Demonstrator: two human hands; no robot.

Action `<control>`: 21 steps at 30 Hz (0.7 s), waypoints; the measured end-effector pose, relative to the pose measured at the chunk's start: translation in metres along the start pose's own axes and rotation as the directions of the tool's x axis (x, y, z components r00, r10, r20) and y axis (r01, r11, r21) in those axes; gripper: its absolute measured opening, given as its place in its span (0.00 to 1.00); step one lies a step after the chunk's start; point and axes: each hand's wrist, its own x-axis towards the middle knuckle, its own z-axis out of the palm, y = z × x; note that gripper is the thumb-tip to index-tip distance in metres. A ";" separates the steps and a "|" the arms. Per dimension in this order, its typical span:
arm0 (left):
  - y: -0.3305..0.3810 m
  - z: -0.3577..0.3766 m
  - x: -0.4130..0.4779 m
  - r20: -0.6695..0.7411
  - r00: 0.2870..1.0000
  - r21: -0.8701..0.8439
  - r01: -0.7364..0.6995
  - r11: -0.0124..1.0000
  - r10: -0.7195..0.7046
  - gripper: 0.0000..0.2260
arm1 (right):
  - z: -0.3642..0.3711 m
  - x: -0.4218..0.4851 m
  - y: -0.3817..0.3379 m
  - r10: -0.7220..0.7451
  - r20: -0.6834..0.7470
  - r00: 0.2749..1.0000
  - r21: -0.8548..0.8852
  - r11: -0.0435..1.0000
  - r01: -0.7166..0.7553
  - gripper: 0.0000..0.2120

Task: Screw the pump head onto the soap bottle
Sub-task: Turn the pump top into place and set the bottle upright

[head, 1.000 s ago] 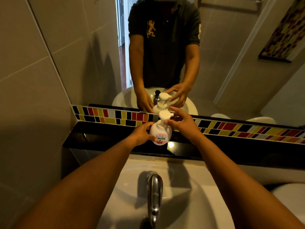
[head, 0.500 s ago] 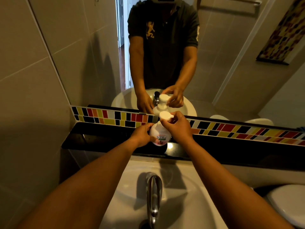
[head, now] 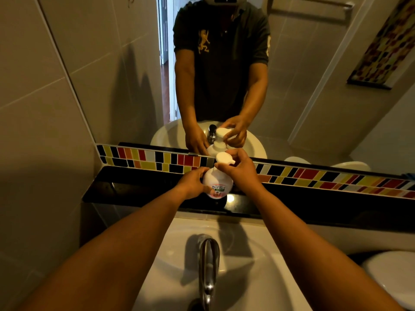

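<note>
A round white soap bottle (head: 217, 184) with a pink and green label stands on the black ledge (head: 134, 189) below the mirror. My left hand (head: 190, 184) grips its left side. The white pump head (head: 224, 158) sits on top of the bottle, its nozzle pointing right. My right hand (head: 239, 170) is wrapped around the pump's neck, which its fingers hide. The mirror shows the same grip from the far side.
A chrome tap (head: 208, 261) rises over the white basin (head: 258, 265) right below my arms. A strip of coloured tiles (head: 314, 177) runs behind the ledge. A white toilet (head: 390, 277) is at the lower right. A tiled wall closes the left side.
My right hand has closed in from loosely touching the pump head to gripping around its neck, and the nozzle has turned slightly. The left hand keeps holding the bottle.
</note>
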 end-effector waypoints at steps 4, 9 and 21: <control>-0.001 0.001 0.000 -0.003 1.000 -0.007 0.008 1.000 -0.008 0.33 | 0.006 0.000 -0.004 -0.002 -0.034 0.999 0.008 1.000 0.003 0.24; -0.002 0.000 0.001 0.003 1.000 -0.014 0.007 1.000 -0.007 0.32 | 0.007 -0.003 0.000 -0.047 0.017 0.999 0.075 0.996 0.046 0.28; -0.003 0.001 0.003 -0.003 1.000 0.020 -0.010 1.000 0.010 0.31 | 0.009 -0.006 0.001 -0.028 -0.049 0.998 0.019 0.999 0.029 0.24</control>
